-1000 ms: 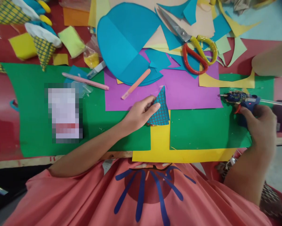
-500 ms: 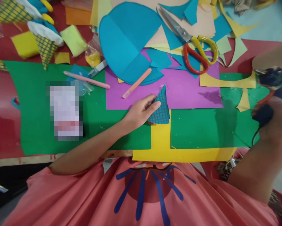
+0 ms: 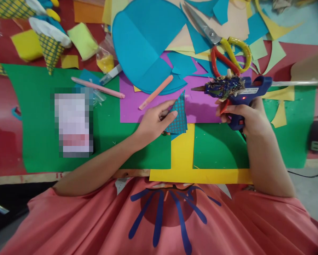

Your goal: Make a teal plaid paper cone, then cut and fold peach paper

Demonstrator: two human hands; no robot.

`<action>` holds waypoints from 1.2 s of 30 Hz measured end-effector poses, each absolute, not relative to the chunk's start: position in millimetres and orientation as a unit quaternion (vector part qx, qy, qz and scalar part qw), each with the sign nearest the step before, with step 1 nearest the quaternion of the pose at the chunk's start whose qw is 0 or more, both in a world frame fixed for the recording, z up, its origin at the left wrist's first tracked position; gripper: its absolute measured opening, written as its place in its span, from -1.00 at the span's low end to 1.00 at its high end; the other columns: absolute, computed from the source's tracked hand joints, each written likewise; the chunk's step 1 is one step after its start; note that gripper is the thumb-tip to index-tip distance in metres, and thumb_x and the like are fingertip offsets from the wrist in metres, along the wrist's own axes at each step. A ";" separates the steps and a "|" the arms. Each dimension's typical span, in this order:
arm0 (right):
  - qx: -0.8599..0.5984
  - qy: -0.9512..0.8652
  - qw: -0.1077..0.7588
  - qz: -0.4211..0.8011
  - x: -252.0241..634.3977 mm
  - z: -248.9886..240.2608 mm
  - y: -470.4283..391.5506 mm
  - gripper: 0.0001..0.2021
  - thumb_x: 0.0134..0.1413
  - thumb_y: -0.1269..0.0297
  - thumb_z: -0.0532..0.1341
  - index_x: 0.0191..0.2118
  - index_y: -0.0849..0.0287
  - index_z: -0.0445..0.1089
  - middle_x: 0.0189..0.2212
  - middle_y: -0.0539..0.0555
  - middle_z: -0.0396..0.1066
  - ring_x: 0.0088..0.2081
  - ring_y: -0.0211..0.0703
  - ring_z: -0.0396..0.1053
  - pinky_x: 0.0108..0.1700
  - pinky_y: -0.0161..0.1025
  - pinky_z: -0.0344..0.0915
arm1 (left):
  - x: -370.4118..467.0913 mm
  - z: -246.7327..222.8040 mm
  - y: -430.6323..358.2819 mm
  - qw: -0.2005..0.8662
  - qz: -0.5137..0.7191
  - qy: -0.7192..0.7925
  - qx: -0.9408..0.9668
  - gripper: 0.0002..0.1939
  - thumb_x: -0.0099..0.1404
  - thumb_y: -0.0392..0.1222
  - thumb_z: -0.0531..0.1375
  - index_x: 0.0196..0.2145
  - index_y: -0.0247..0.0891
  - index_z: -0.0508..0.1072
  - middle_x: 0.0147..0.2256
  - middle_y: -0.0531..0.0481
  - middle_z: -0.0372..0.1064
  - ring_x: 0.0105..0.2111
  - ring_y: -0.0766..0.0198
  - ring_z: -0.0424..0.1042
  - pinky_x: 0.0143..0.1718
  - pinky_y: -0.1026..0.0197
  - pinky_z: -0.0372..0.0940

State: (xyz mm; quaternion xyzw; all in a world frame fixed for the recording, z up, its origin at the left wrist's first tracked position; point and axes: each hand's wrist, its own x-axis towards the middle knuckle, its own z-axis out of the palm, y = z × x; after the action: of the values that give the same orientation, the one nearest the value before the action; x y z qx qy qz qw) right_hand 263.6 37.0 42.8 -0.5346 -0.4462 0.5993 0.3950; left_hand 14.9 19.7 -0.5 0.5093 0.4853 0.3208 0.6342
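My left hand point(image 3: 159, 118) pinches a folded blue paper cone point(image 3: 178, 115) with a dark grid pattern, its tip pointing up. In my right hand point(image 3: 250, 115) is a blue hot glue gun point(image 3: 250, 90), its fingers around the handle and the red trigger. The gun's nozzle points left, a short way from the cone's upper right side, not touching it. A small red light shows on its body, and a clear glue stick point(image 3: 294, 83) runs out of its back. Beneath the cone lies a yellow paper strip point(image 3: 182, 152).
Scissors point(image 3: 222, 49) with red and yellow handles lie behind the glue gun. Blue paper circles point(image 3: 140, 39), an orange marker point(image 3: 156, 92) and a pink marker point(image 3: 97, 87) rest on purple paper point(image 3: 132, 115) and green paper point(image 3: 108, 152). A blurred-out rectangular object point(image 3: 72, 122) is at left.
My right hand has brought the glue gun in from the right edge to beside the cone. My left hand keeps hold of the cone, nearly in place.
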 end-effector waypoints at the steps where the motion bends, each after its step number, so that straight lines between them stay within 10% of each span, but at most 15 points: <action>1: -0.523 -0.446 0.401 0.605 262.6 39.3 38.2 -0.92 -0.20 0.46 0.28 -0.46 0.22 0.49 -0.56 -0.01 0.49 -0.66 -0.35 0.33 -0.64 -0.33 0.14 | 14.8 -0.7 19.7 0.635 0.320 0.483 0.511 -0.52 0.26 -0.01 0.19 0.09 -0.24 0.37 -0.46 0.09 0.40 -0.63 0.42 0.35 -0.70 0.40 0.36; 36: -0.588 -0.480 0.330 0.561 260.5 17.3 32.4 -0.75 -0.18 0.13 0.41 -0.59 0.12 0.39 -0.62 -0.04 0.36 -0.59 -0.32 0.23 -0.54 -0.28 0.19 | 13.8 3.5 18.4 0.627 0.318 0.484 0.521 -0.56 0.27 -0.11 0.19 0.10 -0.19 0.38 -0.40 0.06 0.47 -0.64 0.44 0.34 -0.70 0.41 0.34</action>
State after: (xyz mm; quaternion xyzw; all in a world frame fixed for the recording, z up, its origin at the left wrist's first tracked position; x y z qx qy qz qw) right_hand 260.5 32.4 17.3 -0.5884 -0.4802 0.5607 0.3300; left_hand 13.8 18.4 3.5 0.5212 0.4843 0.3176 0.6269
